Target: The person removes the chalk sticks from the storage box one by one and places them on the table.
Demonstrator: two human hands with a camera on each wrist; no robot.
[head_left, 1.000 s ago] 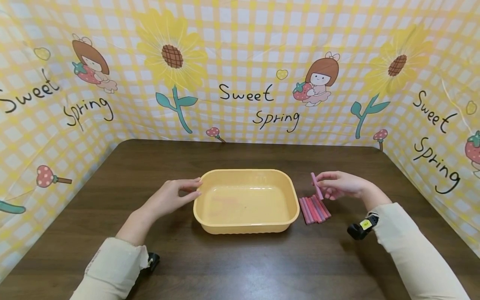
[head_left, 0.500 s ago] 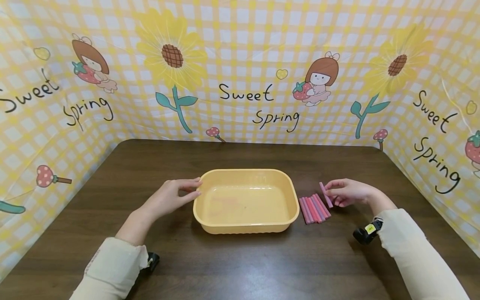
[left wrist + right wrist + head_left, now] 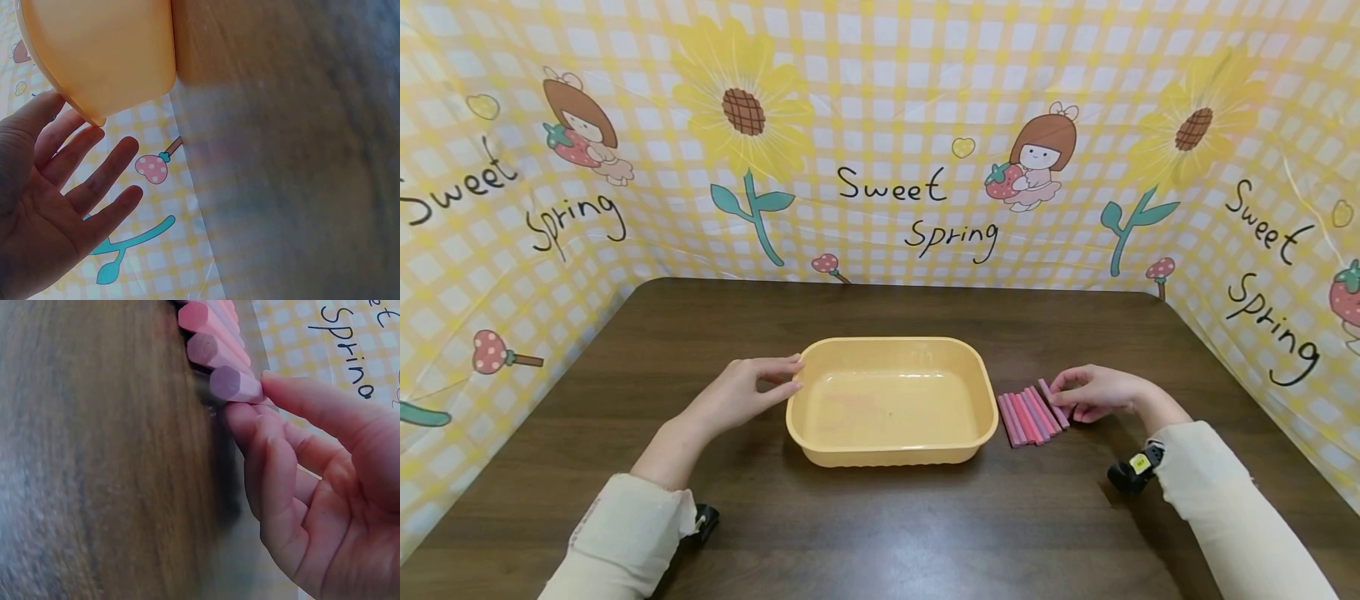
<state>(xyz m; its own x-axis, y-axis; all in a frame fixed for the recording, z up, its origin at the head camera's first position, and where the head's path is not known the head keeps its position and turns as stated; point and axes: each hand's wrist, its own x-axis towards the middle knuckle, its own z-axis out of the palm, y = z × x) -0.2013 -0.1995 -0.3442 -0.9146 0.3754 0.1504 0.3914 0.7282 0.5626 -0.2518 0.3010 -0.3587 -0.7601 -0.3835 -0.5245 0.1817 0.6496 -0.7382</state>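
My right hand (image 3: 1093, 394) pinches a slim purple hexagonal stick (image 3: 232, 385) between thumb and fingers, low at the right end of a row. Several pink and purple sticks (image 3: 1030, 417) of the same shape lie side by side in that row, their flat ends visible in the right wrist view. On the left, my left hand (image 3: 756, 390) touches the rim of a yellow plastic basin (image 3: 887, 457) with thumb and fingertips. Its fingers (image 3: 103, 175) are spread and fairly straight in the left wrist view. Nothing lies inside the basin.
A dark brown wooden table (image 3: 880, 533) bears the basin and the sticks. Behind and at both sides hangs a yellow checked cloth (image 3: 880, 100) printed with flowers and lettering. The stick row lies close to the basin's right wall.
My right hand has moved right and down with the purple stick, from above the row to its right end. The left hand and basin have stayed put.
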